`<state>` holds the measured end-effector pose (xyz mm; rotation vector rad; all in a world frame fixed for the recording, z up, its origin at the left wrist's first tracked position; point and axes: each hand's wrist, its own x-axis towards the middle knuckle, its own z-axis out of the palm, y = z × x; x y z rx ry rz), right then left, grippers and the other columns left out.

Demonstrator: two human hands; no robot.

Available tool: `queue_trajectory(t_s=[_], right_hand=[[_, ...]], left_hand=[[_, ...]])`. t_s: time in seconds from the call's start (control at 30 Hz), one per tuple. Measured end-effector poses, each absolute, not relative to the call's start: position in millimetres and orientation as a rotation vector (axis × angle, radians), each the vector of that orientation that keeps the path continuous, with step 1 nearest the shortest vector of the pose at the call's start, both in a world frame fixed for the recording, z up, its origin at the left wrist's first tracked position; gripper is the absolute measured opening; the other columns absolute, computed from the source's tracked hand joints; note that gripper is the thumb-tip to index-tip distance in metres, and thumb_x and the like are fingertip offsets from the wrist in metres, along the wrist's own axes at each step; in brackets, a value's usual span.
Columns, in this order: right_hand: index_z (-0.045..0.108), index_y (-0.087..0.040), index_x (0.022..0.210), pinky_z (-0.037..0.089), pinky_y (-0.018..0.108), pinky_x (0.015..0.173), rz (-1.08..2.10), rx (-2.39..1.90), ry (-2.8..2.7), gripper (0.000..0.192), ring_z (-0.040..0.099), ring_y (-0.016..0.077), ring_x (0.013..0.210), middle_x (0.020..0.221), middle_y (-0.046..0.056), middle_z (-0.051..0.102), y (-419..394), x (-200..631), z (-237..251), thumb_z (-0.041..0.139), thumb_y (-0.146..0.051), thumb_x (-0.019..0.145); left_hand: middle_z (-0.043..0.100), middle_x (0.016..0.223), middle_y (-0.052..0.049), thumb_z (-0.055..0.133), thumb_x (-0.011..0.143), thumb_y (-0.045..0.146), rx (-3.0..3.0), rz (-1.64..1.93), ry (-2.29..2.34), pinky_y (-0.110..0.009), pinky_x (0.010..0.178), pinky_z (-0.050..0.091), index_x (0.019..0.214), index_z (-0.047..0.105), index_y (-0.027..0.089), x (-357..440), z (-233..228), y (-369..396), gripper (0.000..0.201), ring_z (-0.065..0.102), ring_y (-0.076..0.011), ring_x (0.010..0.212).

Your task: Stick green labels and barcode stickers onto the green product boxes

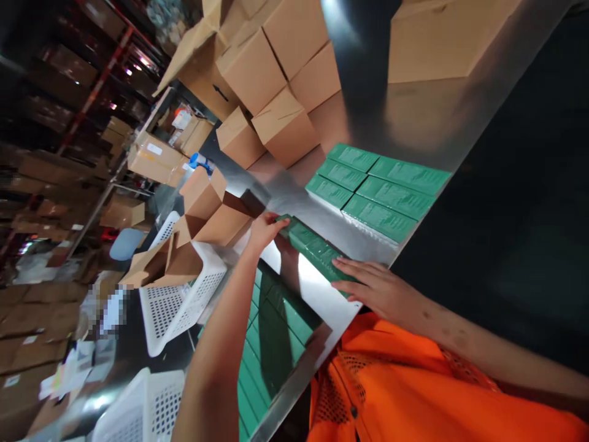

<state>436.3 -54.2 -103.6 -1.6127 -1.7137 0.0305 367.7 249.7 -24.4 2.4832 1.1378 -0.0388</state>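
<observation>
A short row of green shrink-wrapped boxes (313, 245) lies across the metal table between my hands. My left hand (265, 232) grips its far left end, thumb on top. At the near right end, my right hand (368, 279) presses its fingers over the top and side. Beyond the row, a block of several matching green boxes (381, 187) sits at the table's edge. More green boxes (271, 344) lie packed together below my left forearm, partly hidden by it.
Several brown cartons (285, 123) stand at the back of the metal table (354, 227), and another carton (442, 43) is at the far right. White perforated baskets (161, 319) stand at left, one with an open carton (172, 264). A blue tape roll (200, 161) lies behind.
</observation>
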Motion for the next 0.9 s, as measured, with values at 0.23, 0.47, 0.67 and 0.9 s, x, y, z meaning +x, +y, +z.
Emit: queue_trajectory(t_s=[0.23, 0.47, 0.67, 0.9], right_hand=[[0.066, -0.019, 0.117, 0.053, 0.039, 0.099, 0.231, -1.406, -1.689, 0.023, 0.060, 0.0214, 0.124, 0.124, 0.009, 0.070, -27, 373, -106, 0.051, -0.018, 0.100], [0.063, -0.018, 0.120, 0.052, 0.041, 0.097, 0.251, -1.455, -1.780, 0.025, 0.053, 0.0235, 0.132, 0.130, 0.010, 0.066, -21, 368, -106, 0.047, -0.017, 0.101], [0.062, -0.018, 0.124, 0.055, 0.041, 0.092, 0.254, -1.460, -1.704, 0.028, 0.059, 0.0256, 0.124, 0.138, 0.013, 0.060, -21, 367, -100, 0.049, -0.024, 0.101], [0.052, -0.021, 0.139, 0.041, 0.050, 0.109, -0.044, -1.622, -1.675, 0.037, 0.039, 0.0278, 0.143, 0.149, 0.012, 0.051, -53, 434, -75, 0.045, -0.022, 0.103]], left_hand=[[0.072, 0.073, -0.011, 0.062, 0.078, 0.056, 2.713, -0.504, 1.296, -0.035, 0.075, 0.049, 0.060, 0.070, 0.021, 302, 0, 259, 0.041, 0.069, -0.0297, 0.086], [0.076, 0.099, -0.020, 0.054, 0.086, 0.052, 2.825, -0.650, 1.435, -0.039, 0.084, 0.050, 0.090, 0.077, 0.014, 302, -5, 250, 0.044, 0.069, -0.0361, 0.102], [0.077, 0.094, -0.018, 0.059, 0.083, 0.055, 2.844, -0.703, 1.396, -0.041, 0.085, 0.052, 0.083, 0.077, 0.015, 306, 1, 252, 0.043, 0.070, -0.0376, 0.099], [0.057, 0.142, -0.020, 0.051, 0.094, 0.038, 2.871, -0.196, 1.156, -0.046, 0.114, 0.034, 0.133, 0.060, 0.011, 359, -3, 234, 0.048, 0.047, -0.0344, 0.137]])
